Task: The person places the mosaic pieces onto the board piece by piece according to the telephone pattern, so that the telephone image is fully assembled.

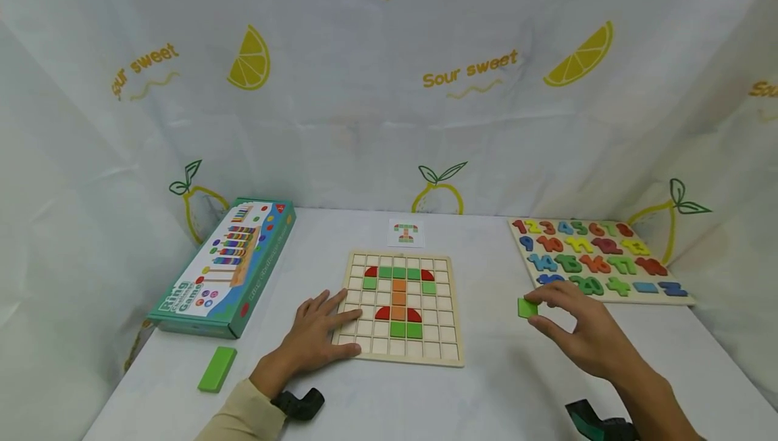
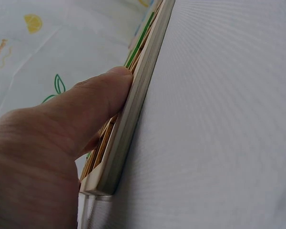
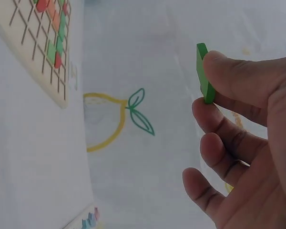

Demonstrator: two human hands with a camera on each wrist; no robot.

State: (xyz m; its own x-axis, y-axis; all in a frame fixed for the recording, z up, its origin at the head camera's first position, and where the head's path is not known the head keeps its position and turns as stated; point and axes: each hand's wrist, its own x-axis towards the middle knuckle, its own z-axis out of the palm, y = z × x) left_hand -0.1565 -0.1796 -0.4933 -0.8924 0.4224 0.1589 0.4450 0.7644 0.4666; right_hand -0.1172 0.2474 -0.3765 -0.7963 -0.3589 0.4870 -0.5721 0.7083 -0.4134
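Note:
My right hand (image 1: 586,329) pinches a small green square tile (image 1: 527,307) between thumb and forefinger, held up to the right of the wooden grid board (image 1: 413,361). In the right wrist view the tile (image 3: 203,71) appears edge-on, the other fingers loosely bent below it. My left hand (image 1: 313,333) rests with spread fingers on the board's left edge; the left wrist view has its thumb (image 2: 97,95) lying on the rim. Red, orange and green tiles form a T-like figure in the grid, with two green squares (image 1: 406,329) at its foot.
A pattern card (image 1: 406,232) lies behind the board. At left are a green game box (image 1: 243,272) and a green rectangular block (image 1: 217,369). The wooden number puzzle (image 1: 644,298) sits at back right, beyond my right hand. A printed white curtain (image 1: 340,157) hangs behind the table.

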